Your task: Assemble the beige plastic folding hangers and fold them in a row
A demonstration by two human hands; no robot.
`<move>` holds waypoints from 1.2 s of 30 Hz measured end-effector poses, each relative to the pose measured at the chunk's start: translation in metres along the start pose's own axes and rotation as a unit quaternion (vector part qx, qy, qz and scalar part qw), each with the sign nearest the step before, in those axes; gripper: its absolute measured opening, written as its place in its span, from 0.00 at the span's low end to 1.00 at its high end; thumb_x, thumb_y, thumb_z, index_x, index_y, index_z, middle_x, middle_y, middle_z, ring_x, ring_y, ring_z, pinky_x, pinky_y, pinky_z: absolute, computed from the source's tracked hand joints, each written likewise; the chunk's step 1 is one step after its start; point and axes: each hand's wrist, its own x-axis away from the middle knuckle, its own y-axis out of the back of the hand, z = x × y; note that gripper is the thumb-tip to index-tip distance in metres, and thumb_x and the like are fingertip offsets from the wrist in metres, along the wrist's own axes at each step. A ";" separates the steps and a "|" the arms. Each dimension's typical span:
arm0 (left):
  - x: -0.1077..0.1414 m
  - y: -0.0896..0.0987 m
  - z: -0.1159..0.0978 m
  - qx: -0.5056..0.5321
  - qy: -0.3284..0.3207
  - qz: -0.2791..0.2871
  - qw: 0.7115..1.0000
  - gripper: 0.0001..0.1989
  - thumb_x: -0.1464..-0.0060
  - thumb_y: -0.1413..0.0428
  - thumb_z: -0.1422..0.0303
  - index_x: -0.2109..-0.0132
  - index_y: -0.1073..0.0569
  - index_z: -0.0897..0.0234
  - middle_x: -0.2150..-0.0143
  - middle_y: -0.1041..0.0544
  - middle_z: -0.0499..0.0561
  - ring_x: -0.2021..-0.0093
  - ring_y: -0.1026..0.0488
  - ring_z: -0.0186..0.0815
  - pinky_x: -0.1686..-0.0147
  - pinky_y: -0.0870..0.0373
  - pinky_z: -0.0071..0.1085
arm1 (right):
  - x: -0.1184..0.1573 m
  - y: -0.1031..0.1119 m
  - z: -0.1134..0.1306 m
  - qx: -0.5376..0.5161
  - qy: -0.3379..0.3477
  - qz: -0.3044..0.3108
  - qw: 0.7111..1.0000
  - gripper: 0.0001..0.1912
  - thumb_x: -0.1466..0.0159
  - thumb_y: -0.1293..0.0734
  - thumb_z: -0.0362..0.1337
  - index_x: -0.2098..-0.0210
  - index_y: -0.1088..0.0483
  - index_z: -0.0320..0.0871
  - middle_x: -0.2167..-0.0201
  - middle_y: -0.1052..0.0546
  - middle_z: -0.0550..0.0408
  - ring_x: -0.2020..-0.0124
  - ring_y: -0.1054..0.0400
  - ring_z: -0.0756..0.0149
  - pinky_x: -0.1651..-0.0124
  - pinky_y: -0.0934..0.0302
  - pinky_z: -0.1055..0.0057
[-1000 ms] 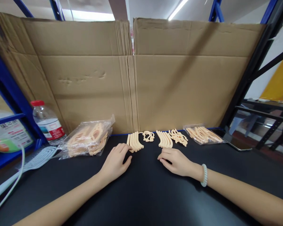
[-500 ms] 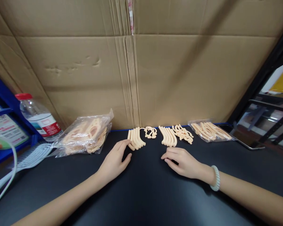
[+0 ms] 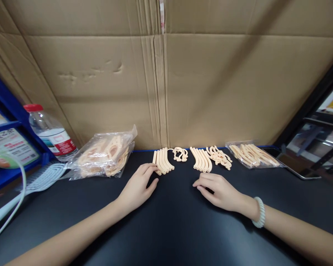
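Note:
My left hand [image 3: 140, 186] rests on the black table, thumb apart from the fingers. Its fingertips touch the near end of a left row of curved, cream-coloured strips [image 3: 163, 162] with small holes at their ends. My right hand [image 3: 220, 190] lies on the table just in front of a similar right row of curved strips [image 3: 202, 160], holding nothing, its fingers loosely bent and thumb apart. Between the rows sits a small group of thin curled cream pieces [image 3: 180, 154]. A heap of small knobbly pieces [image 3: 219, 157] lies against the right row's right side.
A clear bag of flat cream parts [image 3: 102, 155] and a red-capped bottle [image 3: 51, 133] stand left, near a pale hairbrush [image 3: 46, 179] and a white cable [image 3: 23, 181]. At right lie a bag of strips [image 3: 252, 155] and a dark phone-like slab [image 3: 296, 171]. Cardboard [image 3: 113, 81] walls the back.
The whole view has shifted slightly, so things appear a little further right. Both hands stay in nearly the same places relative to the strips.

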 end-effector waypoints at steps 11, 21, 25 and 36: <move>-0.003 0.002 -0.004 -0.015 0.017 0.022 0.999 0.10 0.40 0.52 0.69 0.55 0.29 0.63 0.53 0.33 0.57 0.53 0.32 0.44 0.51 0.33 0.43 | -0.002 0.000 0.001 0.006 0.000 -0.006 1.000 0.12 0.33 0.43 0.31 0.61 0.29 0.41 0.71 0.29 0.52 0.71 0.36 0.68 0.66 0.41 0.72; -0.002 0.002 -0.003 -0.006 0.008 0.007 1.000 0.10 0.38 0.53 0.69 0.60 0.27 0.62 0.55 0.33 0.55 0.54 0.32 0.43 0.52 0.33 0.43 | -0.002 0.000 0.002 0.014 0.007 -0.007 1.000 0.12 0.33 0.43 0.30 0.61 0.29 0.41 0.71 0.28 0.52 0.70 0.35 0.67 0.65 0.40 0.71; -0.002 0.002 -0.001 0.005 0.013 -0.027 1.000 0.11 0.38 0.53 0.70 0.61 0.26 0.63 0.55 0.32 0.56 0.53 0.31 0.43 0.52 0.32 0.42 | -0.001 0.000 0.001 0.016 0.005 -0.006 1.000 0.12 0.33 0.43 0.30 0.61 0.29 0.41 0.70 0.28 0.52 0.70 0.35 0.66 0.65 0.40 0.70; 0.001 0.007 -0.037 0.341 0.091 -0.043 0.935 0.07 0.41 0.48 0.66 0.59 0.26 0.61 0.39 0.37 0.58 0.48 0.28 0.44 0.52 0.27 0.39 | -0.029 0.015 0.003 0.018 -0.067 -0.097 0.993 0.10 0.35 0.41 0.31 0.63 0.28 0.42 0.68 0.25 0.51 0.65 0.33 0.65 0.59 0.39 0.68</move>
